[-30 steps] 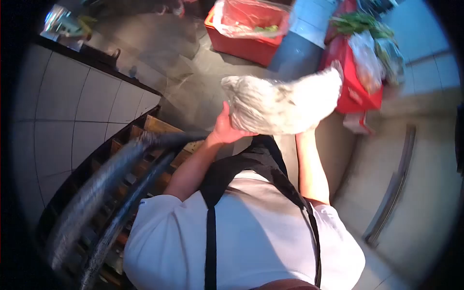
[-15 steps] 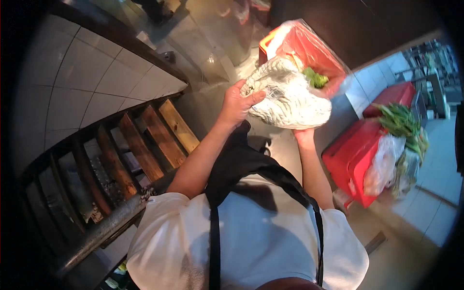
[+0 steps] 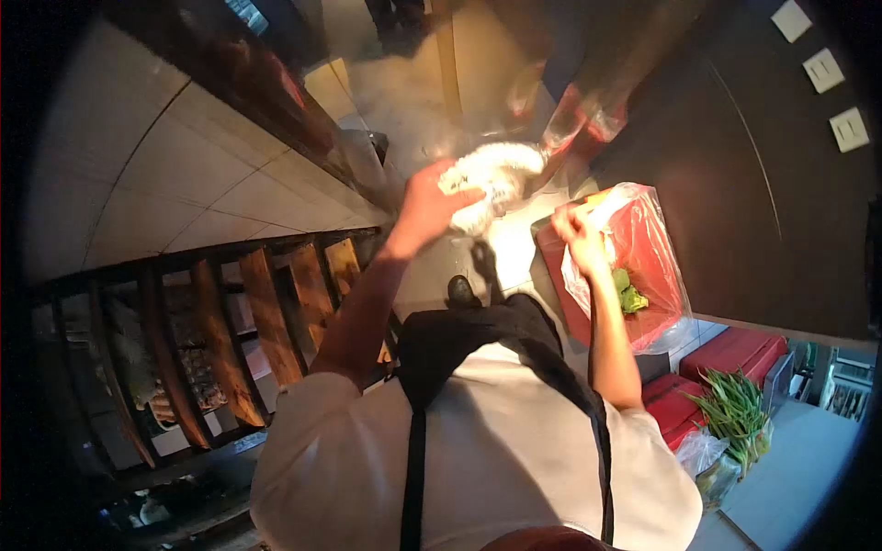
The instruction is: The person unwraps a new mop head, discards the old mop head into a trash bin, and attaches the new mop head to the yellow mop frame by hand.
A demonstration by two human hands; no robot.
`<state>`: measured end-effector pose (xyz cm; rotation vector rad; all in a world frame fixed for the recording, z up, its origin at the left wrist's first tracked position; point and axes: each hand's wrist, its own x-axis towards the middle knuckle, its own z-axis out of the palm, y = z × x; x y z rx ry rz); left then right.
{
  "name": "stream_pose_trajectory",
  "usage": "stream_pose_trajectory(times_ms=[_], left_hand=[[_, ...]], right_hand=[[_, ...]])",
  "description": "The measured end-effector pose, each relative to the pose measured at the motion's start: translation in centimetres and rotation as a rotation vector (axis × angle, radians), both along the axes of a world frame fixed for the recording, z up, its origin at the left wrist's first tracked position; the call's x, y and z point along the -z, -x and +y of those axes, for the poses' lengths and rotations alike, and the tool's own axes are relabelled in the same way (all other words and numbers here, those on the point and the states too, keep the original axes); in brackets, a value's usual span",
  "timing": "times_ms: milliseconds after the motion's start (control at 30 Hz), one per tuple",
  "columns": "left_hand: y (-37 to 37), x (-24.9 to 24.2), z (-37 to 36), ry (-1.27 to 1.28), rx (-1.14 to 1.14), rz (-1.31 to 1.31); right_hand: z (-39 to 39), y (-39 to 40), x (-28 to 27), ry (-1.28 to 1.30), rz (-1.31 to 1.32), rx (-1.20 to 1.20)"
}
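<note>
My left hand point(image 3: 430, 209) grips a white, wrinkled bundle in plastic point(image 3: 499, 176) by its near side, out in front of me; its far end glows in the bright light. What fills the bundle is not clear. My right hand point(image 3: 579, 237) is apart from it, with fingers curled at the left rim of a red crate point(image 3: 562, 292). Whether those fingers pinch the crate's rim or its liner cannot be made out. A clear plastic liner point(image 3: 654, 234) covers the crate, and a green leafy vegetable point(image 3: 630, 292) lies inside.
Wooden slats point(image 3: 225, 344) of a rack run along my left, below a tiled surface point(image 3: 175, 174). A dark panel point(image 3: 735, 174) stands at the right. Red containers point(image 3: 735, 354) and long green vegetables point(image 3: 732, 409) are at the lower right. Another person's dark-clad legs point(image 3: 395, 18) show ahead.
The bundle was in both hands; now only my left hand has it, farther forward. My right hand has let go and moved to the crate. My view has shifted, and the crate appears lower.
</note>
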<state>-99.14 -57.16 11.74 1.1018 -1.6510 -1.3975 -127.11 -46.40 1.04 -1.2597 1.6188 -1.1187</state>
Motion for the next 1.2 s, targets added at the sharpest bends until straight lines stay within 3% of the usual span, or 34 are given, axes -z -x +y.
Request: stream_pose_trajectory(times_ms=[33,133,200,233,333,433,500,533,633,700,733,767,800,833,933,967,1033,1133,1200], left_hand=[[0.4,1.2,-2.8,-0.117,0.003,0.131],[2.0,1.9,-10.9,-0.093,0.103,0.075],[4.4,1.7,-15.6,-0.052,0.101,0.117],[5.5,1.4,-17.8,-0.191,0.088,0.049],[6.8,1.5,-24.0,0.355,-0.071,-0.201],[6.0,2.8,-30.7,-0.076,-0.172,0.181],[4.9,0.7,-34.0,-0.154,-0.292,0.244],[4.6,-0.8,-35.6,-0.195,-0.360,0.287],[3.2,-4.7,-40.3,-0.100,-0.663,0.420],[0.4,-4.9,-43.4,-0.014,-0.797,0.337],[-0.4,-4.4,-43.8,0.010,-0.895,0.127],[-1.3,-5.8,-45.2,0.007,-0.930,0.327],[-2.8,-5.8,-46.4,-0.010,-1.007,0.213],[-4.2,-4.9,-47.8,0.082,-1.046,0.226],[-6.7,-3.8,-53.4,0.118,-1.159,0.424],[-7.5,-3.1,-53.5,0.144,-1.176,0.412],[-8.9,-3.1,-57.4,0.198,-1.198,0.133],[-11.6,-1.9,-64.9,0.130,-1.140,0.360],[-13.4,-1.2,-69.7,0.094,-1.068,0.551]], right_hand=[[-4.3,-1.0,-3.3,0.101,-0.157,-0.027],[-16.2,-3.4,-13.3,0.170,-0.153,-0.323],[-24.9,-4.7,-15.9,0.165,-0.116,-0.474],[-29.4,-5.0,-16.4,0.146,-0.059,-0.557],[-40.2,-5.2,-16.8,0.369,-0.010,-0.704],[-49.4,-3.0,-18.3,0.526,-0.083,-0.449],[-53.9,1.9,-21.9,0.439,-0.119,-0.389],[-56.6,4.6,-22.7,0.437,-0.354,-0.364],[-63.0,12.1,-27.8,0.519,-0.490,-0.435],[-65.3,16.3,-30.9,0.620,-0.633,-0.494],[-65.6,19.1,-29.8,0.758,-0.588,-0.404],[-67.3,20.9,-31.1,0.925,-0.595,-0.371],[-68.2,22.7,-31.1,1.101,-0.713,-0.254],[-69.7,23.7,-30.6,1.276,-0.836,-0.123],[-75.4,19.3,-28.8,1.391,-0.830,-0.237],[-76.0,16.5,-26.7,1.263,-0.838,-0.402],[-82.7,7.7,-23.1,0.933,-0.868,-0.689],[-90.9,-5.5,-15.7,0.315,-0.582,-0.694],[-95.8,-12.9,-10.7,0.194,-0.411,-0.744]])
